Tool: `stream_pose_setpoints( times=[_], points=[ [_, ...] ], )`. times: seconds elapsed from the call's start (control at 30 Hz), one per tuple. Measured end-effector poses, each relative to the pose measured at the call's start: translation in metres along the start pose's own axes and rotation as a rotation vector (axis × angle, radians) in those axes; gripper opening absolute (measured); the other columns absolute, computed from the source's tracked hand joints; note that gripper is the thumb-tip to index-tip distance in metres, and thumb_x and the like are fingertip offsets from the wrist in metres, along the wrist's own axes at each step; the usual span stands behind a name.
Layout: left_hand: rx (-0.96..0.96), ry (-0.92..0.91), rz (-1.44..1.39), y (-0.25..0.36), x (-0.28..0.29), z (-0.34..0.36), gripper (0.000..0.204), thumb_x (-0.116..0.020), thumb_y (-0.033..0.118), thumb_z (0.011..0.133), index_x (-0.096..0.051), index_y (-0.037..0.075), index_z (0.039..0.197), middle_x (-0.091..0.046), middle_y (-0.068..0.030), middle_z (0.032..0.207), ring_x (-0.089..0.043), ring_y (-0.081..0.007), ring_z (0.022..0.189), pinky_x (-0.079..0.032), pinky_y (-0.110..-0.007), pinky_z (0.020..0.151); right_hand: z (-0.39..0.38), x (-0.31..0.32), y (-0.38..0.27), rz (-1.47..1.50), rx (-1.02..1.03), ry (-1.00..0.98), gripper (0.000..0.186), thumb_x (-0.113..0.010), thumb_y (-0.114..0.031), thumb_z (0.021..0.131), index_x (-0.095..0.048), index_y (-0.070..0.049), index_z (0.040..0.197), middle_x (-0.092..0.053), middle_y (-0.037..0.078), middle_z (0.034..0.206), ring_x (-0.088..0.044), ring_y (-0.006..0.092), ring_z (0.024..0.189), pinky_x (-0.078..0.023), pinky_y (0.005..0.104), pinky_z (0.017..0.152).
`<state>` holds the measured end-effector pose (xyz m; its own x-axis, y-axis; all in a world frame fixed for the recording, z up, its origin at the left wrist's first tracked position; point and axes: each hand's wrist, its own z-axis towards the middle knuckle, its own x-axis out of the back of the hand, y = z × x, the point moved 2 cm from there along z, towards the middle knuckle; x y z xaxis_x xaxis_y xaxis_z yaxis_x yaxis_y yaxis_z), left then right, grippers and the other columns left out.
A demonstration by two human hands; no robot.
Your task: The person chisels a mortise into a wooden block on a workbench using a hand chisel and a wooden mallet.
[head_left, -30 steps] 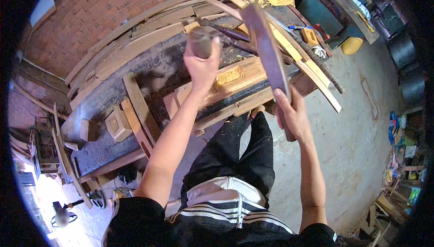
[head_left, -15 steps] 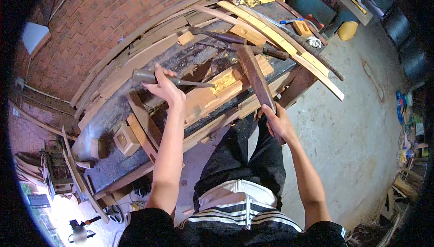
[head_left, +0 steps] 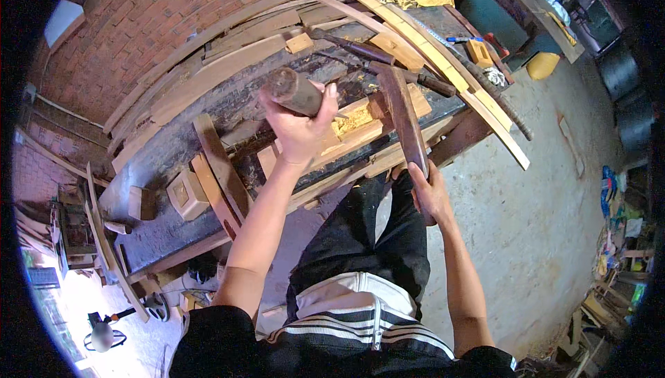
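My left hand is wrapped round the thick handle of a chisel, its butt end turned up toward me. The blade is mostly hidden behind my fingers, close to the hollow of a pale wooden block. Yellowish wood chips fill that hollow. In my right hand is a long, dark brown wooden bar, gripped at its near end. The bar slants away from me, its far end over the block's right part.
The block lies on a dark workbench. Dark-handled tools and pale strips lie beyond it. Small wooden blocks and a crosswise brown board are on the left. A brick wall stands behind; concrete floor is right.
My left hand has moved right and turned the chisel from lying nearly flat to standing steeply, handle up. The right hand still holds the bar in much the same place. The view has shifted slightly.
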<state>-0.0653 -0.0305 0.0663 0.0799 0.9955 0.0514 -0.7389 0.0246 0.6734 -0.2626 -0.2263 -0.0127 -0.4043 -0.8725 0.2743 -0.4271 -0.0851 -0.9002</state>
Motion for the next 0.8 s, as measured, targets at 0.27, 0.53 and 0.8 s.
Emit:
stream_pose_setpoints(
  times=[0.27,0.53,0.8],
  points=[
    [0.180,0.220,-0.263,0.005,-0.027,-0.004,0.038,-0.070,-0.002,0.086,-0.040,0.000,0.110,-0.057,-0.0056,0.082,-0.064,-0.0138,0.061,-0.054,-0.027,0.051,0.002,0.001,0.005,0.008,-0.005,-0.018,0.040,-0.057,-0.041,0.097,-0.050,-0.002,0.098,-0.048,0.002,0.054,-0.046,0.0112,0.038,-0.036,0.0285,0.036],
    [0.299,0.236,-0.357,0.005,-0.046,-0.002,0.013,-0.063,0.001,0.092,-0.052,0.004,0.087,-0.057,-0.0008,0.065,-0.054,-0.0091,0.051,-0.040,-0.024,0.041,0.005,0.000,0.010,-0.025,-0.015,-0.008,0.045,-0.055,-0.044,0.097,-0.053,-0.002,0.112,-0.048,0.002,0.057,-0.047,0.0114,0.040,-0.038,0.0272,0.036],
    [0.064,-0.107,-0.206,0.035,-0.079,-0.041,0.038,-0.071,0.002,0.068,-0.058,0.010,0.102,-0.068,-0.0061,0.093,-0.070,-0.0215,0.080,-0.054,-0.031,0.067,-0.031,0.021,-0.049,0.115,0.041,0.144,0.044,-0.052,-0.050,0.097,-0.054,-0.006,0.101,-0.050,0.002,0.058,-0.048,0.0121,0.041,-0.038,0.0267,0.036]
  ],
)
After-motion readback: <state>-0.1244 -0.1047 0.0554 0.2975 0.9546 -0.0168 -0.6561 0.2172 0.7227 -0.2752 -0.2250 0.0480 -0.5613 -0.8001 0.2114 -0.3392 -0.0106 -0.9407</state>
